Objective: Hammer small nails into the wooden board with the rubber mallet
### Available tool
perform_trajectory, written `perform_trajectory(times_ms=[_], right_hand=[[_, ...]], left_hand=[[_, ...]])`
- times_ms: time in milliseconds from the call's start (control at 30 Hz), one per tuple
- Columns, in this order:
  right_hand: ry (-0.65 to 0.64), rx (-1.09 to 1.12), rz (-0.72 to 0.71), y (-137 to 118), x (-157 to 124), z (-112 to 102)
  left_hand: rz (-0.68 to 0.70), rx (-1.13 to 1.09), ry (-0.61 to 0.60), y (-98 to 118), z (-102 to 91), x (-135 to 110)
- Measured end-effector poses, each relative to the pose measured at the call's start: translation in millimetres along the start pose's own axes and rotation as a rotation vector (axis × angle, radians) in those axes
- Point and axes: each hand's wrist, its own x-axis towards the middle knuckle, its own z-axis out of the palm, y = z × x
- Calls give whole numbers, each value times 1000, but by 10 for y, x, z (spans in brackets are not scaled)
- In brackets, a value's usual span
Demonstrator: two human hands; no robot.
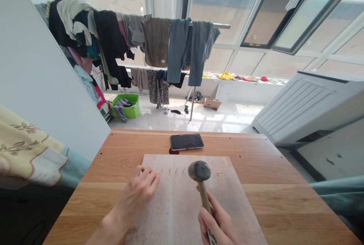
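Observation:
My right hand [214, 218] is wrapped round the wooden handle of a mallet [204, 195]. Its dark, rounded head [199, 171] is raised above a pale wooden board [176, 195]. My left hand [140, 186] rests on the board's left edge, its fingers bent and slightly apart; the thumb is hidden. Beside those fingertips, a row of small nails [176, 170] stands in the upper part of the board. Another nail [219, 173] lies to the right of the mallet head. Small dark holes or marks dot the board's surface.
A phone [187, 141] lies beyond the board on the wooden table [256, 165], next to a dark reddish spot. Past the table stand a drying rack hung with clothes [156, 42], a green basket [132, 110] and a small cardboard box [212, 103]. A curtain [28, 146] hangs at left.

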Motion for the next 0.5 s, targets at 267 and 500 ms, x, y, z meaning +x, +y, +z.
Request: perform_trajectory(times_ms=[267,500], right_hand=[[-78,-54,-29,81,29,0],[-59,-54,-14,131,18,72]], left_hand=[[-441,-697,161,-120,269,112],[-508,-866,237,-140,312,147]])
